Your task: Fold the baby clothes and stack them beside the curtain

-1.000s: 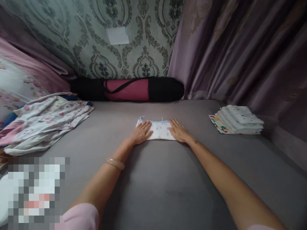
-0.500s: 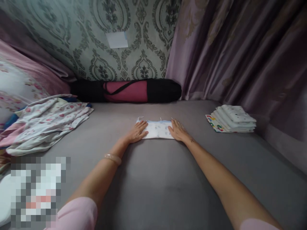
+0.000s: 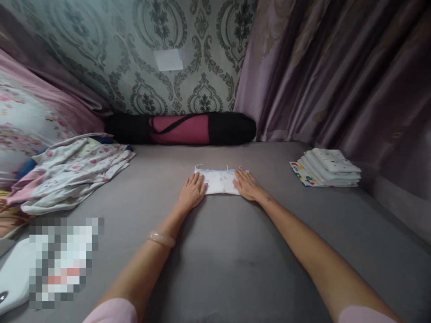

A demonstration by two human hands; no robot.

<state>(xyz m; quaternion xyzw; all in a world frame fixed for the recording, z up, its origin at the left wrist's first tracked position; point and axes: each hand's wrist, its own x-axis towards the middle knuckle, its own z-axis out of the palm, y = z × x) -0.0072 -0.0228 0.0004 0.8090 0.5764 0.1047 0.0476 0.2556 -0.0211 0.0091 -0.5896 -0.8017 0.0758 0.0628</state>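
Observation:
A small folded white cloth (image 3: 220,183) with a faint print lies flat on the grey sheet (image 3: 232,251). Its far edge is bluish, and thin white ties stick out there. My left hand (image 3: 193,192) rests on the cloth's left end, palm down with fingers stretched forward. On the right end, my right hand (image 3: 247,185) lies flat too, its fingers pointing forward and a little left. Neither hand grips the cloth. A pale bangle (image 3: 161,239) circles my left wrist.
At the right stands a stack of folded cloths (image 3: 328,168). Rumpled printed clothes (image 3: 81,168) lie at the left, with a white object (image 3: 20,269) nearer, beside a blurred-out patch. A black and pink long bag (image 3: 182,129) lies against the patterned wall (image 3: 117,54); curtains (image 3: 303,80) hang right.
My right hand has slid slightly inward over the cloth's right end. The left hand has turned so its fingers point more forward. The view has shifted a little.

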